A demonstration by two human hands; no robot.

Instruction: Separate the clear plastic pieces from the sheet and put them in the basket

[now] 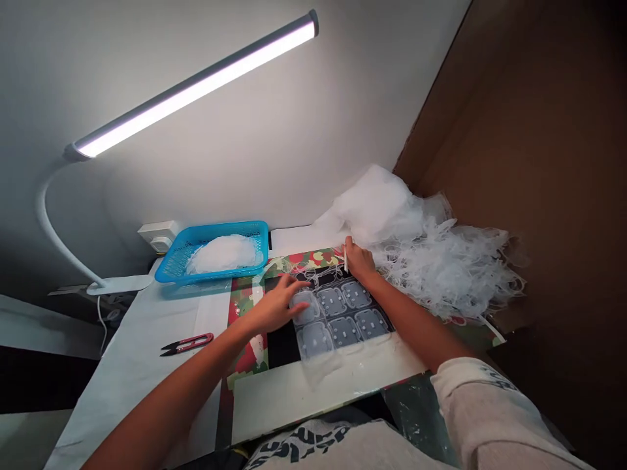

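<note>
A translucent plastic sheet (343,316) of several moulded square pieces lies on a dark mat in front of me. My left hand (277,305) rests on its left edge with fingers stretched out flat, pressing it down. My right hand (358,260) is at the sheet's far edge, fingers pinched round a thin white stick-like tool (345,258) held upright.
A heap of tangled clear plastic offcuts (441,261) fills the right side against a brown cardboard wall (539,163). A blue basket (186,258) holding white pieces stands at the back left. Red thread snips (189,343) lie on the white cloth. A lit lamp bar (196,85) hangs overhead.
</note>
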